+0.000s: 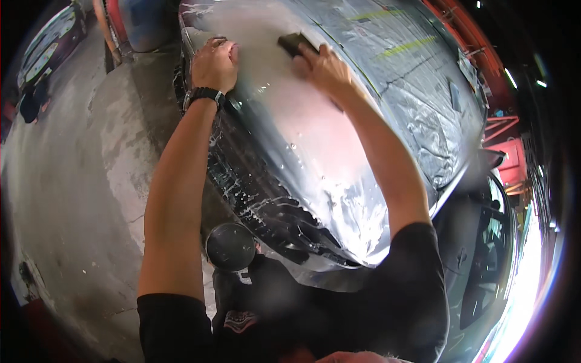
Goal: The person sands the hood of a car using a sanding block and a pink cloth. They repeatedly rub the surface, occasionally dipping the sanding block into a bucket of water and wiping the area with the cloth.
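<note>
A wet, shiny car body panel [302, 127] curves in front of me, with a dull grey patch at its far part and whitish runs nearer me. My right hand [327, 69] presses a dark rectangular sanding block [296, 43] on that dull patch, fingers over its near end. At the panel's left edge is my left hand [215, 65], a black watch [206, 95] on its wrist. Its fingers are curled, and anything inside them is hidden. Below the panel, the dark lower bodywork [260, 199] is streaked with whitish liquid.
Crinkled clear plastic sheeting [417, 78] with yellow-green stripes covers the car's right side. A round dark object [230, 247] is close to my body. Another dark car [478, 260] stands at the lower right. Concrete floor [78, 181] stretches left, toward a blue drum [145, 24].
</note>
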The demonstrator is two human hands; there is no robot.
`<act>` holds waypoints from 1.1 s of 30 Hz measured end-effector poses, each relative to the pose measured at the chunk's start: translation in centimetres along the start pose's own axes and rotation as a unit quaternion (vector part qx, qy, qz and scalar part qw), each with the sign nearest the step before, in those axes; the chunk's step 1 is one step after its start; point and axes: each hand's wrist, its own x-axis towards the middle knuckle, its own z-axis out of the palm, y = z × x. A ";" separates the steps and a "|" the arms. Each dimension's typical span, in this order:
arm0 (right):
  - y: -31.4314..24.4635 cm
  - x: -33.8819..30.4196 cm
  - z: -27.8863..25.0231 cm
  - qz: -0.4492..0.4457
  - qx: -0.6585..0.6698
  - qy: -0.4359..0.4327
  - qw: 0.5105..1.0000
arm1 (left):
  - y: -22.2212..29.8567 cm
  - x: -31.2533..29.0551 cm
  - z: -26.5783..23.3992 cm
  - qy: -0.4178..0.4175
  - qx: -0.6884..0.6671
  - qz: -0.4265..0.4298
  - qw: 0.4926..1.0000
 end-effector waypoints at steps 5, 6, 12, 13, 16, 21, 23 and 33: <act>-2.6 -12.8 -3.0 -0.125 0.037 0.017 0.991 | -1.0 -0.5 0.1 0.010 0.030 0.001 0.999; -2.4 -12.3 -3.1 -0.140 0.026 0.022 0.990 | -1.0 -0.6 -0.3 0.021 0.034 0.000 0.999; 2.2 3.4 0.3 0.054 -0.059 -0.010 0.997 | 2.0 -0.2 0.0 0.058 0.011 -0.003 0.998; 1.5 3.7 0.6 0.063 -0.056 -0.005 0.996 | 2.1 -0.5 0.5 0.065 0.010 -0.011 0.998; -2.0 2.1 -0.3 0.048 -0.018 -0.023 0.998 | 0.5 -0.8 1.1 0.083 0.026 -0.012 0.996; -5.8 -8.0 -2.4 -0.140 0.032 0.011 0.990 | -1.4 -0.8 -0.6 0.113 0.063 -0.030 0.991; -5.0 -7.1 -2.0 -0.138 0.028 -0.011 0.990 | -0.9 -1.0 -0.4 0.098 0.047 -0.032 0.994; -4.7 1.1 -0.1 -0.028 0.006 -0.042 0.999 | -0.2 -0.8 0.0 0.102 0.027 -0.020 0.994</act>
